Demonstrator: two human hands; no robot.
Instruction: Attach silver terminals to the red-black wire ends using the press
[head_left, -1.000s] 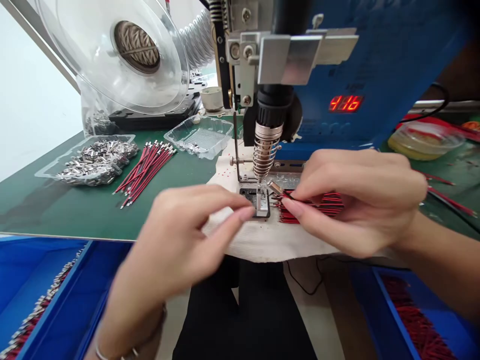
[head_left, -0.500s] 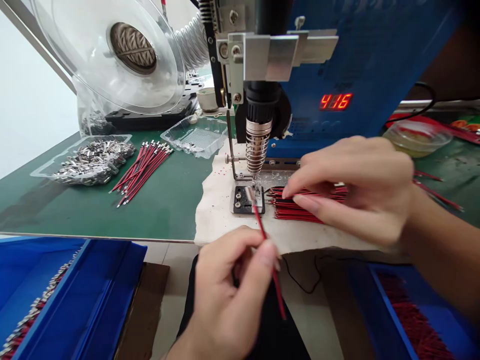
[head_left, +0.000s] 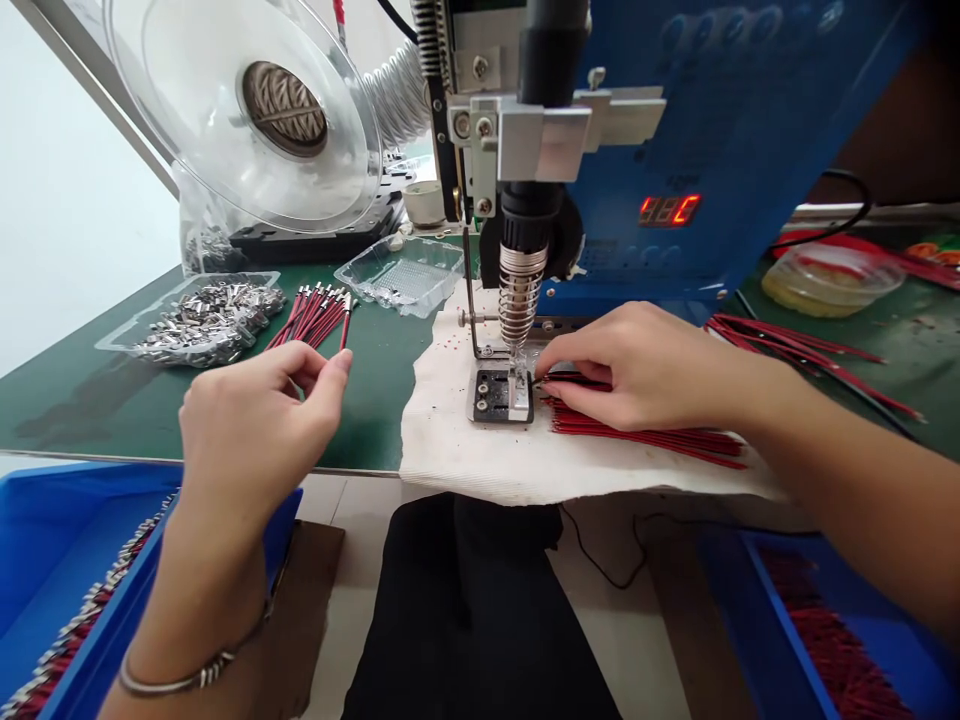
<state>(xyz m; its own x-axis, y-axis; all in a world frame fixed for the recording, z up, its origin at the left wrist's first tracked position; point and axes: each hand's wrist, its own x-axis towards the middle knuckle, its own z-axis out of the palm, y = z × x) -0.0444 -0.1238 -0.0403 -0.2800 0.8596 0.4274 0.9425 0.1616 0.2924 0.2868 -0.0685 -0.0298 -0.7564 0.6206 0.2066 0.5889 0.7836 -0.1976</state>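
Observation:
My left hand (head_left: 262,430) is at the left, thumb and forefinger pinched on a red wire (head_left: 346,328) with a pale metal end pointing up. That wire is beside a pile of red and black wires (head_left: 311,318) with metal ends on the green table. My right hand (head_left: 637,370) is closed by the machine, its fingertips pinching a wire whose tip shows just right of the small black fixture (head_left: 484,408). Under and in front of this hand lies a bundle of red wires (head_left: 637,438) on the cream cloth. A soldering head with a spring (head_left: 521,295) stands over the fixture.
A clear tray (head_left: 210,320) heaped with metal terminals and another clear tray (head_left: 409,275) stand at the left. The blue machine (head_left: 675,130) rises behind. More wires (head_left: 810,355) lie right. Blue bins (head_left: 45,540) sit below the table edge.
My left hand has moved from the fixture to the pile at the left, carrying the red wire. My right hand has shifted left, closer to the fixture. The machine's red display reads differently.

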